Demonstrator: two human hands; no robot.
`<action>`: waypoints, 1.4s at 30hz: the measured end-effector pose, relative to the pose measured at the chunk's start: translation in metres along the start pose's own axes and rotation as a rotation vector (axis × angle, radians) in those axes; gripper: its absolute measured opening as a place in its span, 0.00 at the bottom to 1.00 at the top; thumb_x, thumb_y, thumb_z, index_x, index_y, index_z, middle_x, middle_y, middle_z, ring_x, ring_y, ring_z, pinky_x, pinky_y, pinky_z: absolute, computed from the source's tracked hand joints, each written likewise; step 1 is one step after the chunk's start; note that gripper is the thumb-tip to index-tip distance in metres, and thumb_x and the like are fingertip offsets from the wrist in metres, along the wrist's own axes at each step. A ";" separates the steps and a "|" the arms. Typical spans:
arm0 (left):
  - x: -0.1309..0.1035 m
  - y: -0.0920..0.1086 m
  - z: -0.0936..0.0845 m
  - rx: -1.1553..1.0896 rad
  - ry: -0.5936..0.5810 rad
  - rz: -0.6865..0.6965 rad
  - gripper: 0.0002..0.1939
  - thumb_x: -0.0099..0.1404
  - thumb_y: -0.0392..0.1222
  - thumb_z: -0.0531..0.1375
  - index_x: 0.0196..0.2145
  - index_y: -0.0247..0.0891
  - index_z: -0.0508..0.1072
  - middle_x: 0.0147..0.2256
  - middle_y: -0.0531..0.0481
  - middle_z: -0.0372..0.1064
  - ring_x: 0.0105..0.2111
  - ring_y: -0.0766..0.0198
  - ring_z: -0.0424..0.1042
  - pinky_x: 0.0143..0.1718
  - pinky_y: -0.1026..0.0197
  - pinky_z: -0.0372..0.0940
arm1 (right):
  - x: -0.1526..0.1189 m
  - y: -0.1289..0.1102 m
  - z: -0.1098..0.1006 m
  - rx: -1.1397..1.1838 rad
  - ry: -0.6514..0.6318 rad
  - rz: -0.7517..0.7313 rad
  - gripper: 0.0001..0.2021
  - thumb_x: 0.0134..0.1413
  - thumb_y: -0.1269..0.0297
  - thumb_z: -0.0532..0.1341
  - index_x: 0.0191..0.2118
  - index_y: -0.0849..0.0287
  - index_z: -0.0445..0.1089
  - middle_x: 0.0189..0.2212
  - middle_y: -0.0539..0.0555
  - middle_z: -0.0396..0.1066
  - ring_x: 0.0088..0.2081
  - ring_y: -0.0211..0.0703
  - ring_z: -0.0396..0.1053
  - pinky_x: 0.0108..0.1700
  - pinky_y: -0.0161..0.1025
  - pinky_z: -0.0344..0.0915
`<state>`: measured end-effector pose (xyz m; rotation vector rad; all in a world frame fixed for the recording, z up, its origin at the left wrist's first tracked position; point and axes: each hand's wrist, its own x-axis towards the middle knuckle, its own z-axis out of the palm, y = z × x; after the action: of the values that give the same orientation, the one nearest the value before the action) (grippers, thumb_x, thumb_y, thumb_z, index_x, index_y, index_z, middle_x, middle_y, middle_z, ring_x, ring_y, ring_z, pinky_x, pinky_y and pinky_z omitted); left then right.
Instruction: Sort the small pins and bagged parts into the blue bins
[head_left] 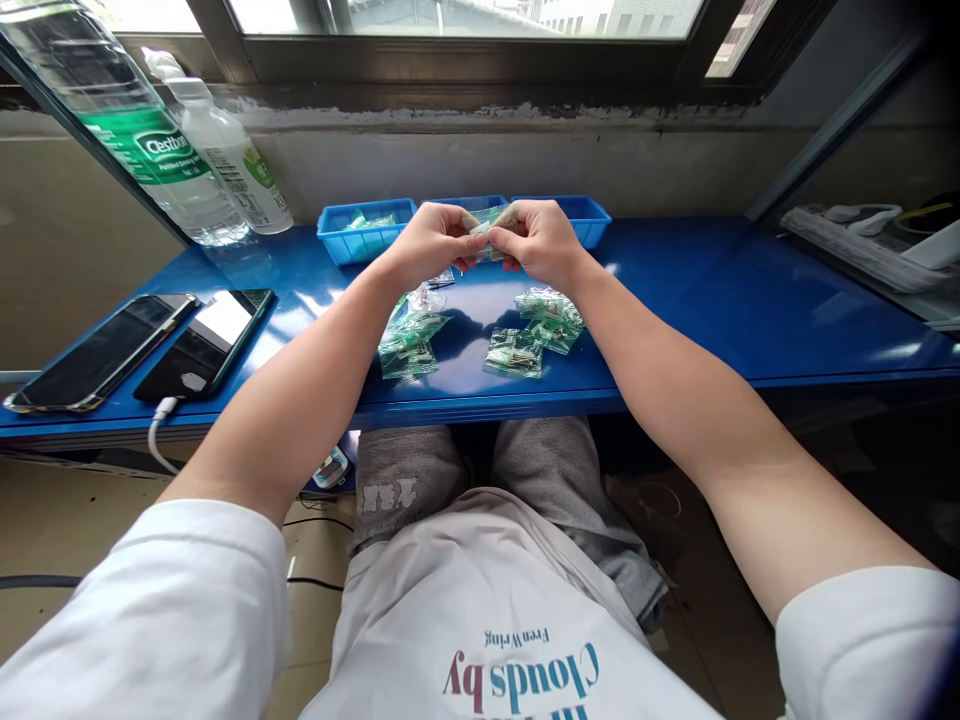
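Note:
Between my two hands is a small clear plastic bag (491, 250) with green on it, held in front of the blue bins. My left hand (433, 238) pinches its left side with thumb and fingers. On its right side my right hand (541, 240) grips it the same way. Below my left hand lies a pile of small green-and-clear bags (411, 335). Another group of such bags (553, 315) is below my right hand, with a single bag (514, 352) closer to the desk's front edge. Small metallic-looking pieces show inside; their kind I cannot make out.
Blue plastic bins stand along the back; the left bin (364, 245) contains some green bags. A big water bottle (161, 150) and a smaller bottle (232, 165) stand back left. Two phones (101, 352) (206, 345) lie at left, one on a white cable (156, 435). The blue desk (690, 300) extends right.

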<state>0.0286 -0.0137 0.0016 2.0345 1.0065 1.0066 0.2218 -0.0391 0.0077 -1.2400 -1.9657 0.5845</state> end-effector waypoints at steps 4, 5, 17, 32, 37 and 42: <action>0.001 -0.001 -0.003 0.010 0.002 -0.022 0.13 0.64 0.47 0.71 0.33 0.38 0.73 0.27 0.49 0.71 0.34 0.57 0.78 0.36 0.54 0.76 | 0.001 0.001 0.003 -0.011 -0.016 0.006 0.22 0.63 0.40 0.64 0.46 0.55 0.73 0.36 0.54 0.75 0.38 0.48 0.77 0.40 0.43 0.78; 0.001 -0.002 -0.004 0.022 0.011 -0.026 0.13 0.64 0.47 0.71 0.33 0.38 0.73 0.27 0.49 0.71 0.34 0.57 0.78 0.36 0.54 0.76 | 0.002 0.002 0.004 -0.008 -0.026 0.009 0.22 0.63 0.41 0.64 0.47 0.55 0.73 0.36 0.54 0.76 0.37 0.48 0.77 0.40 0.43 0.78; -0.002 -0.012 -0.036 0.565 0.440 -0.069 0.09 0.64 0.48 0.64 0.35 0.40 0.80 0.32 0.50 0.77 0.38 0.58 0.72 0.48 0.55 0.64 | 0.000 0.009 0.010 -0.198 -0.164 -0.104 0.23 0.57 0.57 0.70 0.56 0.64 0.77 0.51 0.63 0.80 0.50 0.56 0.77 0.56 0.50 0.75; -0.012 -0.031 -0.076 0.690 0.590 -0.364 0.22 0.69 0.65 0.58 0.30 0.44 0.71 0.28 0.48 0.60 0.57 0.54 0.56 0.57 0.51 0.43 | 0.000 0.011 0.009 -0.246 -0.270 -0.120 0.19 0.57 0.57 0.71 0.52 0.59 0.81 0.47 0.58 0.81 0.49 0.54 0.78 0.56 0.49 0.75; -0.007 -0.044 -0.073 0.703 0.497 -0.491 0.33 0.61 0.78 0.54 0.26 0.43 0.66 0.26 0.46 0.66 0.62 0.49 0.54 0.58 0.48 0.39 | -0.001 0.008 0.009 -0.252 -0.290 -0.100 0.18 0.57 0.58 0.71 0.51 0.60 0.81 0.47 0.59 0.81 0.48 0.55 0.78 0.56 0.49 0.74; -0.005 -0.043 -0.068 0.706 0.445 -0.515 0.49 0.49 0.89 0.47 0.36 0.39 0.77 0.37 0.38 0.77 0.68 0.40 0.49 0.62 0.42 0.34 | -0.001 0.007 0.008 -0.271 -0.307 -0.096 0.18 0.58 0.59 0.70 0.52 0.61 0.81 0.47 0.60 0.81 0.48 0.56 0.78 0.57 0.51 0.75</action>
<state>-0.0459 0.0172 -0.0008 1.8955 2.2404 0.9039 0.2201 -0.0374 -0.0021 -1.2663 -2.4122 0.4943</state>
